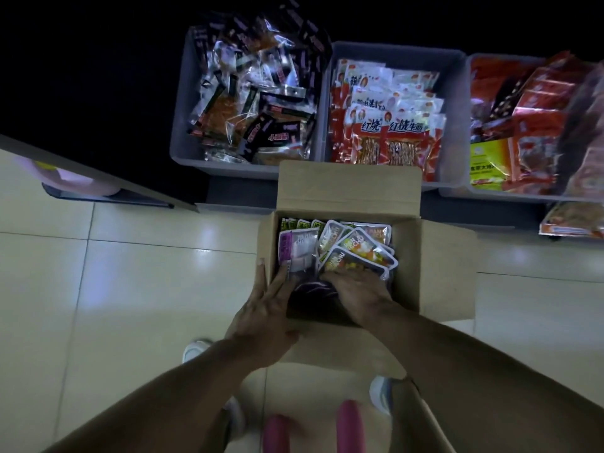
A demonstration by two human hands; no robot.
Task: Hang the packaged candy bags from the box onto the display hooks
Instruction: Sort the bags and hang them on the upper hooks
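An open cardboard box point(431, 256) stands on the tiled floor below me, filled with candy bags point(356, 246), some purple, some green, some with fruit pictures. My left hand point(264, 308) lies with straight fingers over the box's left wall, fingertips reaching inside by the purple bags. My right hand point(356, 289) is inside the box, its fingers curled round the lower edge of the fanned fruit-picture bags. No display hooks are in view.
Three grey bins point(392, 52) of snack packets line the far side of the box, on a low shelf. A dark shelf edge point(98, 174) juts in at the left. My shoes point(196, 351) flank the box's near flap.
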